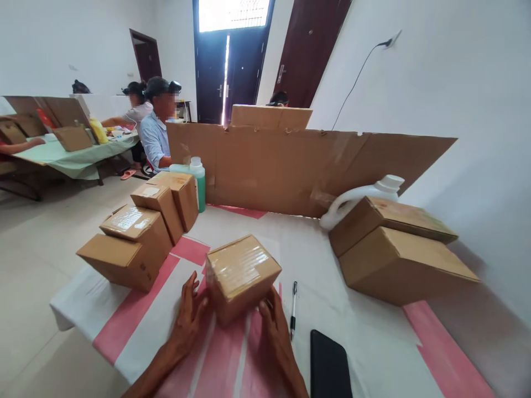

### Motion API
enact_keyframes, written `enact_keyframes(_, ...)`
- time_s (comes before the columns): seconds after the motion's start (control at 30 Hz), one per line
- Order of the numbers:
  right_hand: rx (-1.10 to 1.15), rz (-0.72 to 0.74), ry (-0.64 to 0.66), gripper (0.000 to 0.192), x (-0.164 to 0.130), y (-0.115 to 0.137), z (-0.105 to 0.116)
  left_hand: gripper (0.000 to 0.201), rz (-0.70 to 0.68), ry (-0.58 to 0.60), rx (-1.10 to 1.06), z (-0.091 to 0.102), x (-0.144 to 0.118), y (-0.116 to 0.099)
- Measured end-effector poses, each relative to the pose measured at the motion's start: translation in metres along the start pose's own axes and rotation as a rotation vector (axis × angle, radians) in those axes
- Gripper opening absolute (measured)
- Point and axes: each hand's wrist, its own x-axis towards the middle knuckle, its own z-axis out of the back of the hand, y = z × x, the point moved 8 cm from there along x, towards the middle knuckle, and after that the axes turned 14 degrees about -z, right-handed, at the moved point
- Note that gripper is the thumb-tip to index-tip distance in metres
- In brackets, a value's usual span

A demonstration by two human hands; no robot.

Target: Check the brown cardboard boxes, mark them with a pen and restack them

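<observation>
Both hands frame a small taped carton [241, 275] at the near edge of the table: from my remote seat I see the left hand [189, 319] open, fingers spread against the carton's left side, and the right hand [274, 323] open too, fingertips on its lower right corner. The carton sits on a white-and-pink cloth [136, 318]. Far left, four sealed boxes [143, 229] stand in a row, two with pale labels (too blurred for me to read). Behind them stands a green bottle [199, 185] against a cardboard screen [290, 166]. Right of the carton lie a pen [293, 309] and a dark phone [329, 367]. Farther right, two larger boxes [398, 254] are stacked before a white jug [360, 199]. People sit at another table [74, 157] in the background.
</observation>
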Motion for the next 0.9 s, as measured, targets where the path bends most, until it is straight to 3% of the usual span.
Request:
enact_keyframes(0.1,-0.034,-0.014,0.011,0.073,0.002,-0.01,-0.009,0.068,0.065,0.122,-0.117,-0.014,0.022,-0.004)
enact_keyframes(0.2,-0.056,-0.003,0.026,0.064,0.011,-0.004,-0.015,0.066,0.069,0.215,-0.128,-0.026,0.033,-0.007)
enact_keyframes(0.37,-0.001,-0.006,-0.063,0.066,0.032,0.018,-0.003,0.062,-0.006,0.177,0.025,-0.028,0.043,-0.008)
enact_keyframes(0.5,-0.019,0.007,-0.115,0.063,0.044,0.032,0.004,0.061,-0.171,0.141,0.111,-0.033,0.057,-0.036)
enact_keyframes(0.67,-0.026,0.027,-0.127,0.068,0.053,0.036,0.004,0.057,-0.25,0.182,0.158,-0.046,0.076,-0.055)
enact_keyframes(0.77,-0.039,0.025,-0.12,0.069,0.054,0.037,0.004,0.057,-0.272,0.231,0.173,-0.05,0.085,-0.051)
enact_keyframes(0.9,-0.078,-0.003,-0.086,0.064,0.039,0.04,0.001,0.064,-0.176,0.168,0.106,-0.038,0.102,-0.031)
